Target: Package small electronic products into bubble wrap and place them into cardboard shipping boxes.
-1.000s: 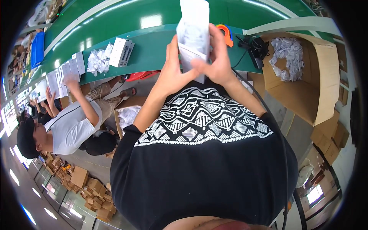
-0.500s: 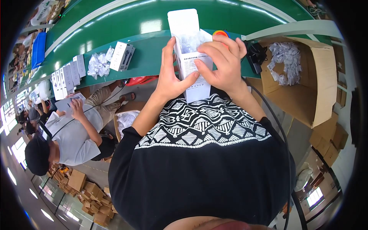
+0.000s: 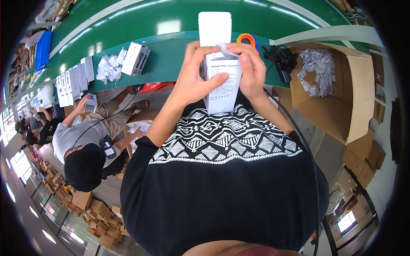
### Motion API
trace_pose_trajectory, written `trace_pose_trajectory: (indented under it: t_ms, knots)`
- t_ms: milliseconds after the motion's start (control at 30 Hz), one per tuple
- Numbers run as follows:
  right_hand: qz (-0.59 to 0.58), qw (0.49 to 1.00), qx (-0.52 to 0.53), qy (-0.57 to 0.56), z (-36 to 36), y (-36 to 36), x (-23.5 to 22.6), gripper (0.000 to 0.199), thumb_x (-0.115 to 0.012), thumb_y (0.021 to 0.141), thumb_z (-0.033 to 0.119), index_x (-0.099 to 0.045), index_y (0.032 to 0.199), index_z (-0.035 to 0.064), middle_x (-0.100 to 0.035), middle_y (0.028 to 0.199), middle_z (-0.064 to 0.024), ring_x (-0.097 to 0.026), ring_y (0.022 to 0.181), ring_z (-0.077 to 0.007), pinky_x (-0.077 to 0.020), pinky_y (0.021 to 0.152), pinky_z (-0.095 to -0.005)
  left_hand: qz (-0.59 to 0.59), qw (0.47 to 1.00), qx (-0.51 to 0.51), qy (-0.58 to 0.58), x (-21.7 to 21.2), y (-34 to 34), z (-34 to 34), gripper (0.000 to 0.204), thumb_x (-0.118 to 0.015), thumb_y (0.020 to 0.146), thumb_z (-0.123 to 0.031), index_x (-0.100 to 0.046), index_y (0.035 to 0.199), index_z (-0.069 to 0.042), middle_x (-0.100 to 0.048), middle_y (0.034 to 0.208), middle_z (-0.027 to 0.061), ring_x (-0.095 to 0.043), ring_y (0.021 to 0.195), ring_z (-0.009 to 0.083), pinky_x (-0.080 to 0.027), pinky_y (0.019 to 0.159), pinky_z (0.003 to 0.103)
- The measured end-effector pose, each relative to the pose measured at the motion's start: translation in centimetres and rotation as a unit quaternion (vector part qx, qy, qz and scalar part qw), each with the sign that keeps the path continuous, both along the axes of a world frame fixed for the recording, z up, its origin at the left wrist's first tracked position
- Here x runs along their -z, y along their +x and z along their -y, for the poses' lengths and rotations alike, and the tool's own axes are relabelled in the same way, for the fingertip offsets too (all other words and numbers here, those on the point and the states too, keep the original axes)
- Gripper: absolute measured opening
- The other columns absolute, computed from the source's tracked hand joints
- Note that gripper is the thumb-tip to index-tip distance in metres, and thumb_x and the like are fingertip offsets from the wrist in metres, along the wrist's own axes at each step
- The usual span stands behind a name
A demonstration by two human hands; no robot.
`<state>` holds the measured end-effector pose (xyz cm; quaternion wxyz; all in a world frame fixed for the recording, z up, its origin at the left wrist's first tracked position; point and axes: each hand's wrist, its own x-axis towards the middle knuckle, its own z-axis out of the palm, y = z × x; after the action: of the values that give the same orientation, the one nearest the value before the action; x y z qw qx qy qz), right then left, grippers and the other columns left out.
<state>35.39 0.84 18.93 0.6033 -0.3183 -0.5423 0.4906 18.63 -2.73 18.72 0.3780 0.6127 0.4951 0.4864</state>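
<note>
A tall white carton [image 3: 223, 89] with printed text stands upright in front of my chest, its lid flap raised at the far side. My left hand [image 3: 193, 77] grips its left side, thumb across the printed face and fingertips bent over the rim. At the carton's mouth, a piece of clear plastic bag [image 3: 222, 50] pokes up between the fingertips of both hands. My right hand [image 3: 252, 73] lies along the right side, its fingers curled over the top and closed on that plastic. What lies deeper in the carton is hidden.
On the green bench, rolls of coloured tape [image 3: 247, 39] and a black device [image 3: 284, 64] lie beyond my right hand. A large cardboard box [image 3: 358, 85] holds plastic packets. Leftward are a white box [image 3: 136, 59], bagged parts [image 3: 110, 68], a row of cartons [image 3: 74, 81] and a co-worker [image 3: 85, 136].
My right hand has shifted from the carton's front face to its right side and rim. The plastic now bunches at the mouth. The co-worker has leaned toward the box beside them.
</note>
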Motion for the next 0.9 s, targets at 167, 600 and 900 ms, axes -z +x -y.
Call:
trace_pose_trajectory:
  t_ms: [167,600,900]
  knots:
    - [0.227,0.959,-0.12,0.119,-2.2,2.5,1.9,0.025,-0.06,0.09,0.004,-0.058,0.115,0.0018,-0.059,0.123,-0.014,-0.055,0.114,-0.0223,-0.0501,0.089,-0.0361,-0.134,0.982,-0.022,0.134,-0.2,0.0,-0.4,0.053,-0.079,0.072,-0.028,-0.06,0.117,-0.008,-0.049,0.132,0.0175,-0.051,0.119,0.032,-0.03,0.108,0.053]
    - [-0.124,0.925,-0.265,-0.242,-5.2,2.4,1.6,0.026,-0.057,0.098,0.018,-0.063,0.11,-0.0043,-0.063,0.108,-0.0118,-0.057,0.113,-0.0231,-0.0464,0.093,-0.0339,0.24,0.955,-0.173,0.032,0.3,2.5,-0.9,0.034,-0.079,0.078,-0.021,-0.068,0.105,-0.004,-0.059,0.122,0.0144,-0.055,0.113,0.0274,-0.042,0.099,0.047]
    - [0.069,0.944,-0.284,-0.151,-4.4,3.0,-0.6,0.018,-0.063,0.096,0.012,-0.069,0.108,-0.0003,-0.065,0.118,-0.0095,-0.062,0.095,-0.0132,-0.049,0.076,-0.0249,0.052,0.997,0.042,0.045,2.7,0.6,-1.3,0.045,-0.076,0.082,-0.007,-0.056,0.122,-0.001,-0.041,0.134,0.0135,-0.049,0.123,0.0242,-0.049,0.099,0.039]
